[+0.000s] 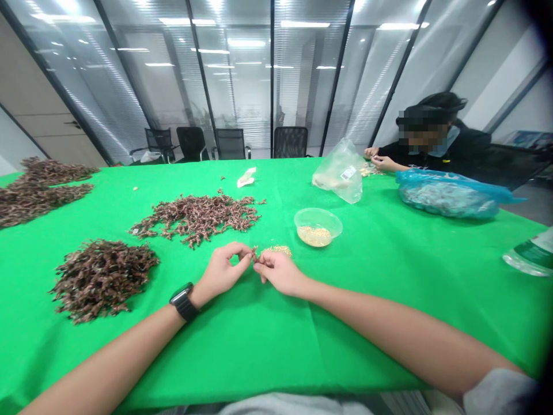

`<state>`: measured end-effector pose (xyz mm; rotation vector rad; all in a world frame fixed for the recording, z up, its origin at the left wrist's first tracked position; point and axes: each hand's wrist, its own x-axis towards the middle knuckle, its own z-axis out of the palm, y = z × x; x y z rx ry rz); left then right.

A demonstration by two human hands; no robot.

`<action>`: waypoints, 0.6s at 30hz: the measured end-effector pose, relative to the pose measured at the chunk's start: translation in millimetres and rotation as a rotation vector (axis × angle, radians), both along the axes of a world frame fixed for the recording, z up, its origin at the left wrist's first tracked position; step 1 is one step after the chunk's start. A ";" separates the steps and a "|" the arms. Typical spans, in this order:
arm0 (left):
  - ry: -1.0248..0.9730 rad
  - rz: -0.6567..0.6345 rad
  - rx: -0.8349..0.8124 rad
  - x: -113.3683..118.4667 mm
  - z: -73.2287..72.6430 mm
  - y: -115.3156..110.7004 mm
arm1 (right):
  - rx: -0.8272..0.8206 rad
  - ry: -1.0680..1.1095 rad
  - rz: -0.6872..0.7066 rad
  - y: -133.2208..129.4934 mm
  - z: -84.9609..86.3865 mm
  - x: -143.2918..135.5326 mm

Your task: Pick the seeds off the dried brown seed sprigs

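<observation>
My left hand (224, 268), with a black watch on the wrist, pinches a small brown knobbly piece (254, 253) between thumb and fingers. From the other side my right hand (280, 272) closes on the same piece, its fingertips nearly touching the left ones. Just behind my right hand lies a small heap of yellowish bits (279, 250) on the green cloth. A clear round bowl (318, 217) beyond it holds more of these bits. Similar brown pieces form a spread pile (201, 218) behind my left hand and a denser mound (103, 279) to the left.
More brown pieces (38, 187) lie at the far left. A crumpled white paper (246, 177), a clear plastic bag (339, 173) and a blue bag (449, 195) are farther back. A bottle (533, 253) lies at the right edge. Another person (432, 135) sits at the back right, hands together.
</observation>
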<state>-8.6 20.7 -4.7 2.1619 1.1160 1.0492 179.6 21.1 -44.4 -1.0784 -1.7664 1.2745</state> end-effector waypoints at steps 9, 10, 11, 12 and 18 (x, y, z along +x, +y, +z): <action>0.287 -0.071 0.295 -4.3 -2.3 1.4 | -0.127 0.032 0.039 -2.5 10.0 1.7; 0.344 -0.105 0.332 -5.4 -2.5 2.7 | -0.170 0.041 0.047 -2.7 11.5 2.5; 0.396 -0.136 0.356 -6.2 -2.4 3.8 | -0.207 0.050 0.055 -2.8 12.4 3.2; 0.429 -0.156 0.368 -6.5 -2.0 4.4 | -0.232 0.057 0.061 -2.8 12.6 3.7; 0.111 -0.028 0.082 -0.2 0.3 -1.0 | -0.092 0.063 0.014 -4.1 6.3 1.3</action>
